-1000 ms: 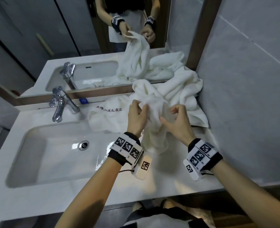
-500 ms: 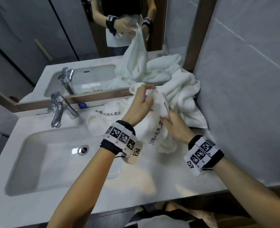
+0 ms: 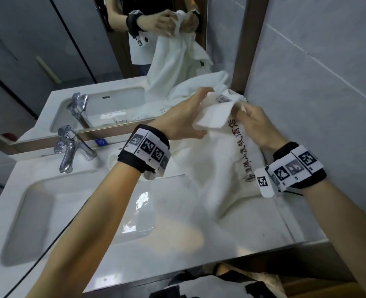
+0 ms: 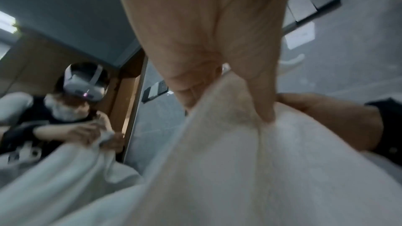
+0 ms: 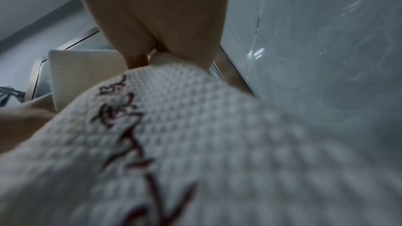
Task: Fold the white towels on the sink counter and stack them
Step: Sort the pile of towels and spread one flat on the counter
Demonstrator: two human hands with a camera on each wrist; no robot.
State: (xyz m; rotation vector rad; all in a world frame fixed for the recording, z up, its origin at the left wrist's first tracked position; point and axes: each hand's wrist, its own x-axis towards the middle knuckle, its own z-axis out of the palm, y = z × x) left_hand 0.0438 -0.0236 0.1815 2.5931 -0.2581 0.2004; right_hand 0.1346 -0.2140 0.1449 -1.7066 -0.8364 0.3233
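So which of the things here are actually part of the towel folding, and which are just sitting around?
Part of the job:
- lettered white towel, held up by the left hand and right hand
- other white towels heaped behind it
- sink counter

Just there:
- faucet
- sink basin
- mirror

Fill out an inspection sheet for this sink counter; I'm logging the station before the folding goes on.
Surface: white counter with a sunken basin, glossy.
Job's things: one towel with dark lettering is lifted; more towels lie crumpled by the mirror; none stacked.
Clutter: nothing seen.
Grippers: left hand and right hand each pinch the towel's top edge.
Cables: thin black lead at the right wristband.
Surroundings: faucet, mirror, grey tiled wall on the right.
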